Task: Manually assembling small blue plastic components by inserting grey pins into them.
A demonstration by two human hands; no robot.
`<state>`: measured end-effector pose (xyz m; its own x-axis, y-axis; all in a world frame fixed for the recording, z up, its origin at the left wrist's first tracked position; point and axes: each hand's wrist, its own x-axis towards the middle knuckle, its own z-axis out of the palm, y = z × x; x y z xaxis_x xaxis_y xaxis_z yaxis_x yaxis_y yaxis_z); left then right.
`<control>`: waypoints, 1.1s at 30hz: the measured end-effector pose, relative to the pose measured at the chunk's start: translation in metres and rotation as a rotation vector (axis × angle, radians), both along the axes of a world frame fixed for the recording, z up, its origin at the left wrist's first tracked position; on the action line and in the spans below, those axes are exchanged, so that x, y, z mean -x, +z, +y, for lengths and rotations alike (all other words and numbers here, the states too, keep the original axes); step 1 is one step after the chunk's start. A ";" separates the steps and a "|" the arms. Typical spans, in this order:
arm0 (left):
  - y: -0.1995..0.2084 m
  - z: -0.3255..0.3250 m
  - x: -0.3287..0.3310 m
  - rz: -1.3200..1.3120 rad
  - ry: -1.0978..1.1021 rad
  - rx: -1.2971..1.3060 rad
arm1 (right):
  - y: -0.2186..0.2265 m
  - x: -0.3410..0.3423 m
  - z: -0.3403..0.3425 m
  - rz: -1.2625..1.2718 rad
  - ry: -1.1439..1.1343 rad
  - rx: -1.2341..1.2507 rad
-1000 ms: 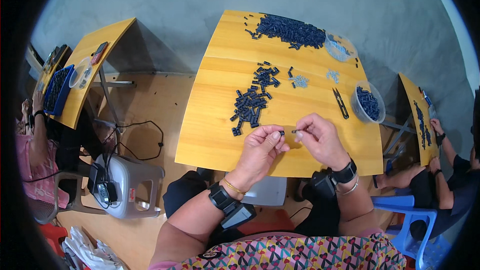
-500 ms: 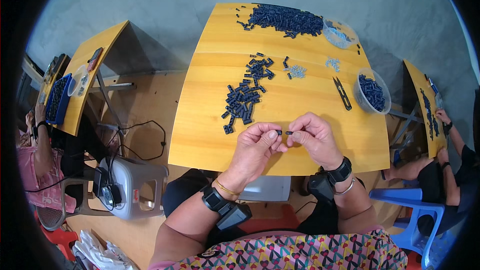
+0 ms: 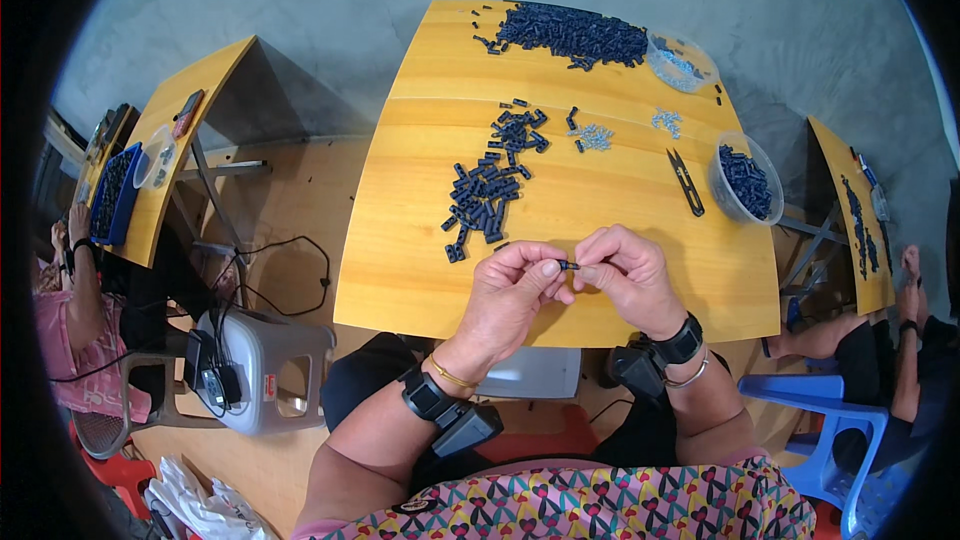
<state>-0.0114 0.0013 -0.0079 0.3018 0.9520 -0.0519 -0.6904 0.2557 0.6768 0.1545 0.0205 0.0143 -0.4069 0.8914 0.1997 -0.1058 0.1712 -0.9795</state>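
My left hand (image 3: 518, 290) pinches a small black plastic part (image 3: 566, 265) over the near edge of the wooden table (image 3: 400, 280). Closed on the other end of that part, my right hand (image 3: 625, 275) almost touches the left; its fingertips hide what exactly they grip. Just beyond my left hand lies a loose pile of short black plastic pieces (image 3: 490, 195). Small clear or silvery bits (image 3: 595, 138) sit right of that pile, and another little heap (image 3: 666, 122) lies farther right. Black thread snips (image 3: 686, 183) rest beyond my right hand.
A clear tub (image 3: 745, 180) of black pieces stands at the table's right edge. Behind it are a second clear tub (image 3: 682, 62) and a big black heap (image 3: 570, 35). People sit at side tables left and right. A grey stool (image 3: 262, 370) and blue chair (image 3: 820, 405) flank me.
The two small ends between my fingertips, apart before, now meet in one line. My hands have barely shifted. The person on the right has raised a hand off the table.
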 end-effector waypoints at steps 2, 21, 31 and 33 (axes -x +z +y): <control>0.000 0.000 0.000 0.007 0.004 -0.008 | 0.001 0.001 -0.001 -0.014 -0.001 -0.033; -0.003 0.003 0.007 0.095 -0.133 -0.021 | 0.004 -0.003 -0.003 -0.175 0.005 -0.251; -0.005 0.001 0.004 -0.046 -0.068 0.006 | 0.000 0.010 -0.006 -0.185 -0.136 -0.308; -0.003 0.000 0.004 -0.055 -0.077 0.022 | 0.002 0.011 -0.008 -0.163 -0.139 -0.301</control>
